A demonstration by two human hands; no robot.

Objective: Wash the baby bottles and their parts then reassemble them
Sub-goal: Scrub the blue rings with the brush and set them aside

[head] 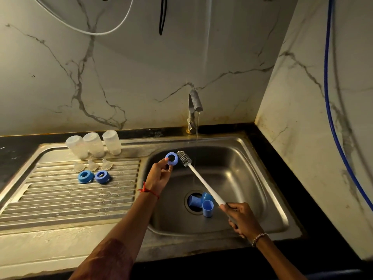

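My left hand (159,174) pinches a blue bottle ring (171,158) over the sink basin (232,168). My right hand (241,218) grips the white handle of a bottle brush (203,182), whose grey bristle head (184,158) sits right beside the ring. Blue caps (201,202) lie at the drain. On the drainboard (70,199) stand three clear bottles (93,144) upside down, three clear nipples (92,164) in front of them, and two more blue rings (93,176).
The tap (194,110) at the back of the sink runs a thin stream of water into the basin. Marble-look walls close in behind and on the right. A blue hose (331,118) hangs down the right wall.
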